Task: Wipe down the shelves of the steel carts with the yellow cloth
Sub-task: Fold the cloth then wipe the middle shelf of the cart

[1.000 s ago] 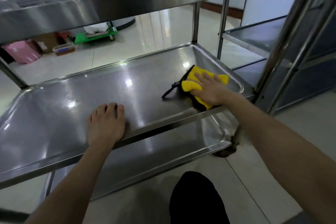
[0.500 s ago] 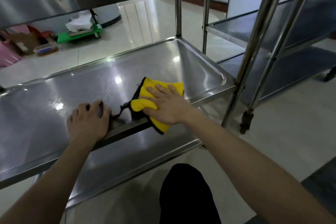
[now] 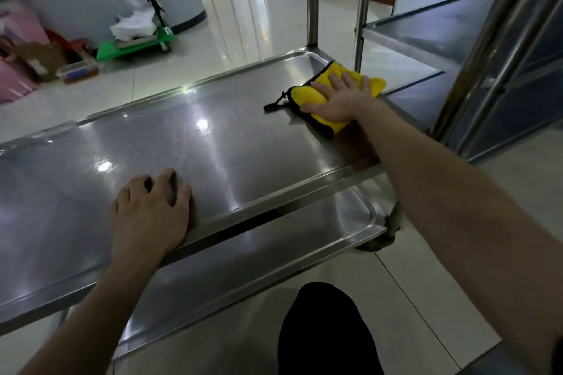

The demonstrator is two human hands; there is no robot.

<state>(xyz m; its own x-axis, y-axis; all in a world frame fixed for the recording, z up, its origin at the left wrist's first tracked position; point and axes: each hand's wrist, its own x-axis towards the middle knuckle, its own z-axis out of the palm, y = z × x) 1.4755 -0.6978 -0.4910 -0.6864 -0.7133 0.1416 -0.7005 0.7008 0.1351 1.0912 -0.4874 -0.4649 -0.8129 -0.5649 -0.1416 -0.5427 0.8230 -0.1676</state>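
The main risk is at the far right corner of the brushed-steel middle shelf (image 3: pixel 243 146) of the cart. The folded yellow microfibre cloth with black edging (image 3: pixel 306 97) lies there, at about two o'clock on the shelf, and its far corner appears to reach the raised right rim. A push further toward three o'clock would likely carry it over the rim and drop it between this cart and the second steel cart (image 3: pixel 457 39) just beside it.

A second risk comes from the hold itself. The right hand (image 3: pixel 341 97) pinches nothing: it lies flat with fingers straight and spread, pressing the cloth down. If the pressure eases during a stroke, the palm could slide over the fabric and leave it bunched behind. The cloth's thin black hanging loop (image 3: pixel 274 104) trails toward nine o'clock and could drag loose.

The cart stands on a castor (image 3: pixel 387 231), so a hard sweep might roll it. The left hand (image 3: pixel 149 216) rests at the shelf's front lip, at about seven o'clock, fingers slightly arched and holding nothing; it seems to be bracing.

The cloth sits directly under the right palm, showing on the thumb side and beyond the fingertips.
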